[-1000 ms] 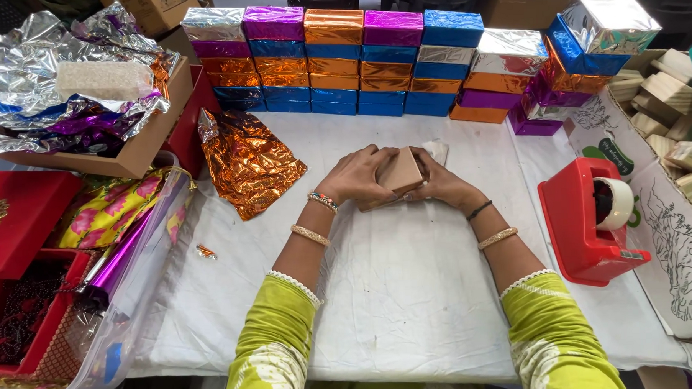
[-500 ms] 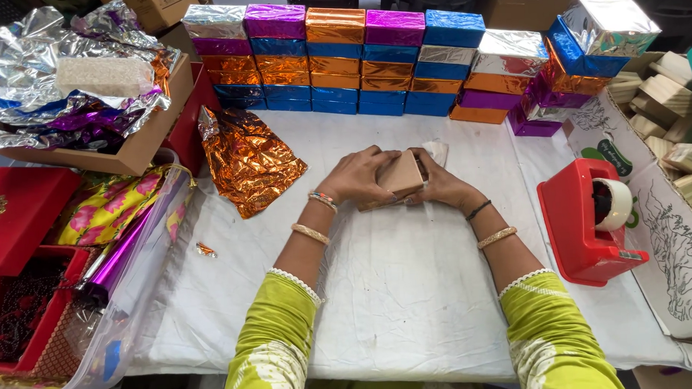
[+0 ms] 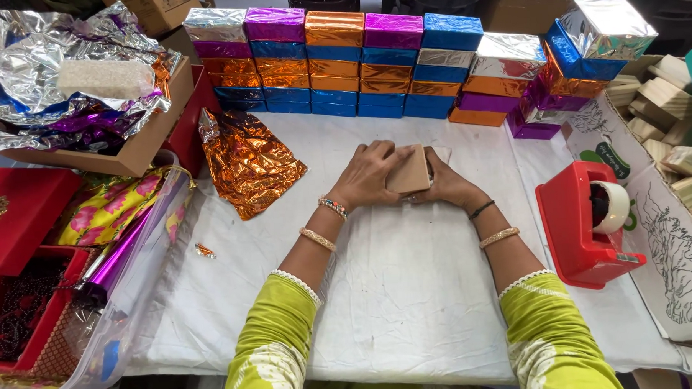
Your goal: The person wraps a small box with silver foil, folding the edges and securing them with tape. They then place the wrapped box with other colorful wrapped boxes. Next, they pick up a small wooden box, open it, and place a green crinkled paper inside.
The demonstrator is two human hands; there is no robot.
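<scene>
Block [image 3: 409, 170] between both hands [image 3: 376, 174]

A wall of foil-wrapped boxes [image 3: 334, 61] stands along the far edge of the tabletop [image 3: 411, 292], stacked in rows of silver, purple, orange and blue. At its right end a silver-wrapped box [image 3: 608, 26] sits tilted atop blue and purple ones. A plain tan box [image 3: 409, 169], unwrapped, is held between both hands near the tabletop's middle. To the far left an open cardboard box [image 3: 141, 144] holds crumpled silver and purple foil. At the left edge lies a red gift box [image 3: 21, 217] with a gold ornament.
</scene>
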